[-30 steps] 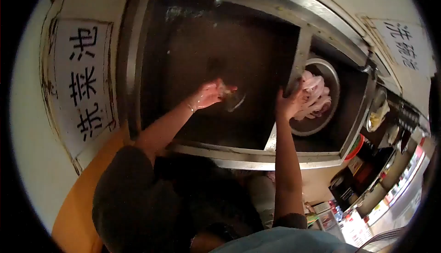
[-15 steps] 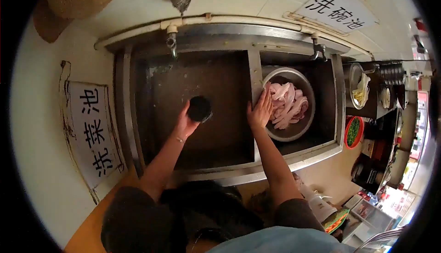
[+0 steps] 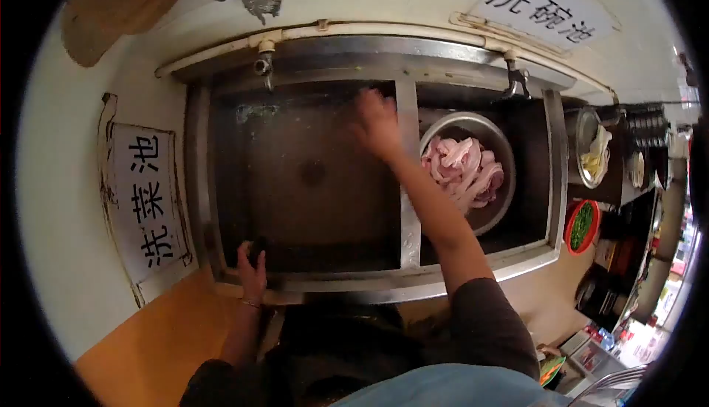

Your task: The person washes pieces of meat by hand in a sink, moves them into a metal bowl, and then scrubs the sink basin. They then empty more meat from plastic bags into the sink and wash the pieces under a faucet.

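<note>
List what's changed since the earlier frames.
Left hand: moved from mid-basin to the near-left corner of the larger basin; a dark object shows against it, grip unclear.
Right hand: left the divider beside the metal bowl, now over the larger basin's far-right part, blurred.
Unchanged: bowl with meat sits in the smaller basin.

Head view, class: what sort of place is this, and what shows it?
Probably a commercial kitchen: a two-basin metal sink, a wall sign reading "dishwashing sink" in Chinese, and a metal bowl of what looks like raw meat.
</note>
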{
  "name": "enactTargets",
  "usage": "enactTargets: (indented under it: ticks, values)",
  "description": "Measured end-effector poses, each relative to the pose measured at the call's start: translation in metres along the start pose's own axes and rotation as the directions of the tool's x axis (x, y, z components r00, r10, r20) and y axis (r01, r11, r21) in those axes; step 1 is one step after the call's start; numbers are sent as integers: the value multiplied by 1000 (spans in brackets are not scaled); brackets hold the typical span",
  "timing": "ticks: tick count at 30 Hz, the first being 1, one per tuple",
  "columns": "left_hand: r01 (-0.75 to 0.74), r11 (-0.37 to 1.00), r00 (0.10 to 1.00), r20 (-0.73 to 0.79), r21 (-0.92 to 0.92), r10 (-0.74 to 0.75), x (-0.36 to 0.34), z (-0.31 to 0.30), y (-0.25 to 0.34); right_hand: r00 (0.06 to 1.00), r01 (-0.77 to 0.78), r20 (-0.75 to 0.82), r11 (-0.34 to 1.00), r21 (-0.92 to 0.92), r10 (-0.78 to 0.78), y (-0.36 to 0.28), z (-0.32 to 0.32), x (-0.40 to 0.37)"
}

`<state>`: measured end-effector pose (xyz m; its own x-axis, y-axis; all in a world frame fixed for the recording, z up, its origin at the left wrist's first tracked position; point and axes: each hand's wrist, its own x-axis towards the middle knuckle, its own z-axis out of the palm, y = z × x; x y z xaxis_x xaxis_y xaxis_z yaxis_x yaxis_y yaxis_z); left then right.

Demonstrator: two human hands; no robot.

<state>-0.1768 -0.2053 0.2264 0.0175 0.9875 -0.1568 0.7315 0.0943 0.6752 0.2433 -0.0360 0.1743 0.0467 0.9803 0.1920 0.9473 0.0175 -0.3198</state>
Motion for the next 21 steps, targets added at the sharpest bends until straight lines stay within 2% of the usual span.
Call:
enactTargets:
  ticks: [1,3,5,6,8,10,12,13,15,16,17,18,19,20,21]
  values:
    - [11,1000,1000,-20,-3,-11,-5,0,-1,980,-106,-164,994,33,110,23,-7,7]
    - [-28,1000,1000,-11,0,28,-17,-2,-6,833,-306,-431,938,164,347,81,-13,24]
    - [-9,999,1000,-22,34,9,-20,-1,-4,625,-691,-421,717,94,657,125,-20,39]
    - [-4,998,1000,-23,63,5,-20,2,-3,645,-676,-411,732,88,645,120,-12,43]
    - [-12,998,997,-76,56,17,-20,12,-11,651,-734,-372,674,-84,662,98,7,54]
    - [-26,998,992,-122,64,34,-21,16,-19,709,-686,-294,724,-76,641,44,30,66]
    - [-97,958,981,-137,269,138,-21,16,-17,748,-631,-294,775,-39,595,-9,49,77]
    - [-84,957,982,-142,278,127,-20,15,-13,756,-609,-308,793,-10,577,-32,58,85]
    - [-23,999,995,-100,29,26,-18,11,-2,771,-596,-290,803,-15,567,-70,69,88]
    - [-6,999,994,-107,36,9,-17,12,-1,875,-445,-227,895,-33,427,-85,71,84]
    - [-56,994,989,-134,89,68,-16,12,0,950,-276,-161,960,-38,267,-97,76,80]
    - [-96,985,981,-156,145,118,-18,11,-1,988,3,-150,992,-129,-23,-105,89,68]
    - [-56,986,982,-168,154,82,-20,12,-6,991,30,-124,994,-109,-44,-111,94,52]
    - [-87,989,978,-179,120,108,-19,14,-14,967,249,56,968,-12,-248,-116,95,35]
    - [-123,989,971,-196,85,138,-17,15,-20,867,440,206,891,115,-455,-117,95,19]
